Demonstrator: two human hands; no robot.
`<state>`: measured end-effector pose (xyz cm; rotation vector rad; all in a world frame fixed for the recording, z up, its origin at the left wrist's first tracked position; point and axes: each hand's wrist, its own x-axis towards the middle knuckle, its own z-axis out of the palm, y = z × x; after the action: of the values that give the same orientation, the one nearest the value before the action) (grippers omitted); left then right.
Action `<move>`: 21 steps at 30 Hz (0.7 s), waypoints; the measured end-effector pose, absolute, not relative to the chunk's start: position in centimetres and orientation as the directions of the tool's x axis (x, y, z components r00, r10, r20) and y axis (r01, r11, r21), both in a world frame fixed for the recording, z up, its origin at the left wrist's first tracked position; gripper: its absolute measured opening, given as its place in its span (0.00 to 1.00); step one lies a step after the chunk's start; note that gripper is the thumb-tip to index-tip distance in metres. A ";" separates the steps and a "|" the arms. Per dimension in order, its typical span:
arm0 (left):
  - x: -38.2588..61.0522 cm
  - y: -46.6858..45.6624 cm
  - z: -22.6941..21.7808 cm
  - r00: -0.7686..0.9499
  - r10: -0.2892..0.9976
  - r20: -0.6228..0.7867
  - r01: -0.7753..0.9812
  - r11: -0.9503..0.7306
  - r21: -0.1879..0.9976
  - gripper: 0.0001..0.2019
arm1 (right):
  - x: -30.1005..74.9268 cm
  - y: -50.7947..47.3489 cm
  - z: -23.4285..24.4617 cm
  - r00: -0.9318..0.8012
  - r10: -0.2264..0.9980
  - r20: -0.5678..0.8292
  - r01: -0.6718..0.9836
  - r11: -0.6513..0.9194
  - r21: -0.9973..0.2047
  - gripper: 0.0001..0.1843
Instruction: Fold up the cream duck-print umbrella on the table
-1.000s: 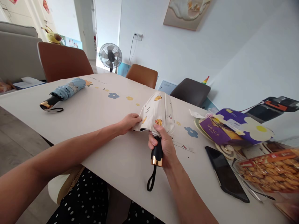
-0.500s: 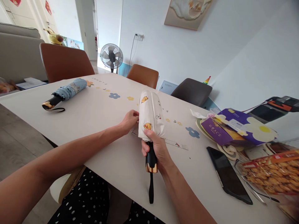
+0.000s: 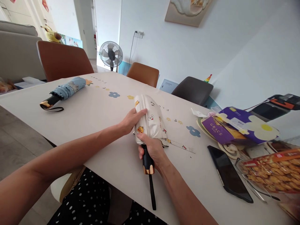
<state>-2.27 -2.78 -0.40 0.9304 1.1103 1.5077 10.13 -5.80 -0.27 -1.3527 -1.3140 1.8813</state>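
Note:
A folded white umbrella [image 3: 151,120] printed with small cartoon faces is held over the white table [image 3: 105,125]. My right hand [image 3: 152,150] grips its black handle, whose gold band and wrist strap hang below my fist. My left hand [image 3: 131,120] wraps its fingers round the left side of the gathered canopy. The umbrella's closing strap trails onto the table to the right. A second folded umbrella [image 3: 64,92], light blue with a black handle, lies far left on the table, away from both hands.
A black phone [image 3: 228,173] lies to the right, beside a purple box [image 3: 234,126] on plates and a tray of snacks [image 3: 272,173]. Brown chairs [image 3: 62,61] and a dark chair [image 3: 192,90] ring the far side. A fan [image 3: 111,54] stands behind.
The canopy, spread a second ago, is now gathered tight. My left hand moved from the fabric's edge to clasp the bundle. The handle has swung lower and left.

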 end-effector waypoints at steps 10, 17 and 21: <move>-3.2 -2.1 -0.4 -0.098 0.976 -0.193 -0.600 0.097 0.794 0.18 | 10.6 -5.4 -0.9 -0.542 0.710 -0.450 0.180 -0.425 -0.887 0.11; -3.0 -2.1 -0.6 -0.279 0.925 -0.259 -0.609 0.038 0.793 0.14 | 9.7 -6.1 -0.6 -0.488 0.754 -0.441 0.207 -0.390 -0.897 0.10; -3.0 -2.0 -0.7 -0.327 0.918 -0.225 -0.595 -0.015 0.804 0.14 | 9.4 -6.2 -0.3 -0.452 0.795 -0.403 0.186 -0.358 -0.915 0.10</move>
<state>-2.99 -2.02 -0.70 0.4386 1.0325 1.6289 9.45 -6.25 -0.25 -1.3022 -1.4325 1.8625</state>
